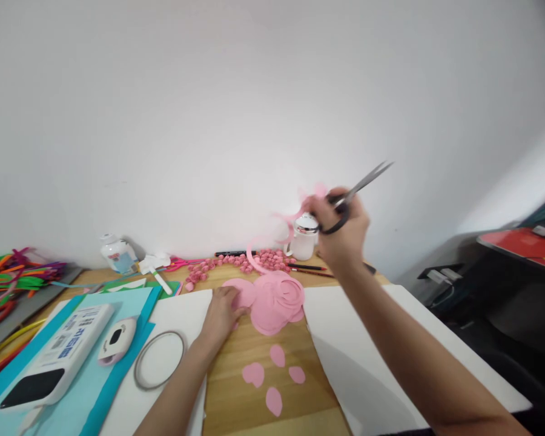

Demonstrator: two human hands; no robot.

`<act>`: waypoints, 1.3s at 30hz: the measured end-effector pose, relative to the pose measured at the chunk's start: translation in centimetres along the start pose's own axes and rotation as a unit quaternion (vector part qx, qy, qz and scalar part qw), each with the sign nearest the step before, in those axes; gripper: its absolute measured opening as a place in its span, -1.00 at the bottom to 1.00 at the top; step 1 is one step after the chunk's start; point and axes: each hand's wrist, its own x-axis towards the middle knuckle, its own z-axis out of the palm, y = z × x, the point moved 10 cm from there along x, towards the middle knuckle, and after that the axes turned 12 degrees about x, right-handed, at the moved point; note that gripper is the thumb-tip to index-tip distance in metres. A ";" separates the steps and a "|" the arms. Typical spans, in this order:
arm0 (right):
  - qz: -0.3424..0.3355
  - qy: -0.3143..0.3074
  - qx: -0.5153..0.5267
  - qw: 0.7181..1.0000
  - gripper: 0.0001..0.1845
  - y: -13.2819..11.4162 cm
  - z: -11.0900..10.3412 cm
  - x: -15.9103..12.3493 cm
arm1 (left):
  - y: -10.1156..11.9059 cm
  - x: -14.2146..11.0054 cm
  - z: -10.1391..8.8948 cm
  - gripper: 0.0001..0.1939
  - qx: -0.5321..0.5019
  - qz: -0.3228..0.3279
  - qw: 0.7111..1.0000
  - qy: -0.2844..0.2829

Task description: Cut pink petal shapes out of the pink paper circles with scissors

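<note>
My right hand (343, 227) is raised above the table and blurred by motion. It grips black-handled scissors (370, 177), blades pointing up and to the right. A curling strip of pink paper (253, 257) trails from the same hand. Low on the left, my left hand (222, 312) has its fingers closed at the edge of a round pink paper piece (243, 295). Beside it lies a pile of pink paper rounds (277, 303), the top one cut in a spiral. Several pink paper petals (274, 401) lie nearer to me on the wood.
White sheets (367, 339) flank the wooden tabletop (236, 406). A tape ring (138, 369), a white power bank (63, 357) and blue paper (102, 378) are on the left. Behind are small pink buds (272, 260), a white lidded mug (303, 242) and a white bottle (118, 254).
</note>
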 end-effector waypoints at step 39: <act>0.271 -0.081 -0.139 0.949 -0.65 12.8 -12.2 -10.6 | -3.3 -1.1 -2.7 -0.88 -0.114 -0.192 0.968 0.117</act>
